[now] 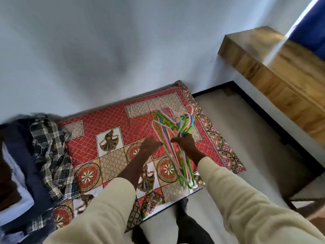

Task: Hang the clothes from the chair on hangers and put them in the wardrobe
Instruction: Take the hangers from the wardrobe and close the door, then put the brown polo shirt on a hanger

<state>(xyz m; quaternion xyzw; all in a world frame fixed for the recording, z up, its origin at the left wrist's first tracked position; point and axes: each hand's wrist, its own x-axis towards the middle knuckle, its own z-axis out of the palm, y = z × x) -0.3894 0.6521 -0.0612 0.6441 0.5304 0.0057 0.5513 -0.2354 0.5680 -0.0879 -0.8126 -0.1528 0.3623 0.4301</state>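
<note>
Several hangers (173, 138) were bunched in our right hand (184, 142) over the bed (112, 134); our left hand (149, 143), fingers straight, touched them. Clothes (49, 147) lay far left. Tangled hooks could snag, we judged, spilling the bunch.

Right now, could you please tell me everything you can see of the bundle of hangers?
The bundle of hangers is a bunch of thin, plastic-looking hangers in green, pink, blue and white. The right hand grips them near the hooks, which point up and away, while their bodies trail down towards the person above the patterned red bedspread. The left hand reaches its fingers to the bundle's edge.
</note>
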